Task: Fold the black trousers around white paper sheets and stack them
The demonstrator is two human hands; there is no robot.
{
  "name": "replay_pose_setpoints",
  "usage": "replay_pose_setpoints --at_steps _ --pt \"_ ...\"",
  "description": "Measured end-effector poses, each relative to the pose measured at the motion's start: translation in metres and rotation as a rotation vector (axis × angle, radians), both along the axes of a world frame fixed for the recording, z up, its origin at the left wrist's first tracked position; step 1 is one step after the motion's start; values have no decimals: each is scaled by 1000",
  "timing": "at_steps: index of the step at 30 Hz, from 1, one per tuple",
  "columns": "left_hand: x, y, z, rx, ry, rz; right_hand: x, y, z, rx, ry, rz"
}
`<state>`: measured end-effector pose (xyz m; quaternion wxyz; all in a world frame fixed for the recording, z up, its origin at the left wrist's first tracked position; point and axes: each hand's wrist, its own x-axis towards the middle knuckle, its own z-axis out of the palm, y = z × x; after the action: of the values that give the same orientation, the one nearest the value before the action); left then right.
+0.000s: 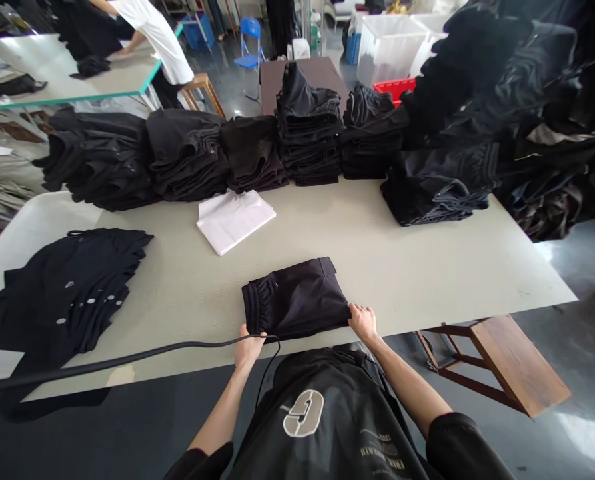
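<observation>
A folded pair of black trousers (297, 297) lies on the table near its front edge, with the gathered elastic waistband at its left end. My left hand (248, 348) is closed on the near left corner, at the waistband; a black cable passes across its fingers. At the near right corner, my right hand (363, 323) pinches the edge of the fabric. Beyond the trousers sits a white folded stack (234, 220), which looks like cloth or plastic bags.
Several stacks of folded black garments (310, 133) line the table's (457, 267) far edge. Fanned dark garments (72, 293) lie at the left. A black cable (142, 353) crosses the front left. A wooden stool (522, 363) stands at the right; a person in white (160, 40) works behind.
</observation>
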<state>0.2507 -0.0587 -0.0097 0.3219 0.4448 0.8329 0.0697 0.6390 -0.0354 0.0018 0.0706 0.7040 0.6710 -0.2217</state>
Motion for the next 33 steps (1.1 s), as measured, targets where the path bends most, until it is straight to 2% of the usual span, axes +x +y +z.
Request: replay_pose_setpoints --at_steps 2,4,6,7,8,10,11,13,16,19,21,24,28,31,33 --pt "-3 4 4 -62 4 37 7 -2 0 -1 9 23" --pt "-7 8 12 -93 -10 12 13 -4 -1 -4 24 21" --pt "-6 19 25 -15 57 -53 16 -7 -1 -2 50 9" --pt "1 28 33 75 115 -94 17 -9 -2 5 65 1" --pt "12 41 41 191 165 -151 17 -10 -2 17 80 -9" --pt "50 73 56 418 181 -303 17 -15 -2 54 102 -36" --pt "76 92 62 483 131 -423 16 -17 -2 78 108 -50" --pt "134 130 66 491 88 -602 14 -21 -2 130 112 -66" --pt "209 176 59 360 159 -711 11 -26 -1 171 81 -53" --pt "246 203 42 291 240 -774 11 -30 -2 161 38 -21" --pt "252 212 29 297 240 -826 12 -33 -4 152 31 -8" --pt "249 217 9 325 231 -883 17 -43 -9 127 46 -6" --pt "245 216 -13 332 280 -858 26 -54 -12 57 88 10" --pt "247 215 -22 332 297 -832 30 -54 -11 -3 119 20" --pt "250 216 -22 324 304 -838 30 -51 -9 -34 141 14"
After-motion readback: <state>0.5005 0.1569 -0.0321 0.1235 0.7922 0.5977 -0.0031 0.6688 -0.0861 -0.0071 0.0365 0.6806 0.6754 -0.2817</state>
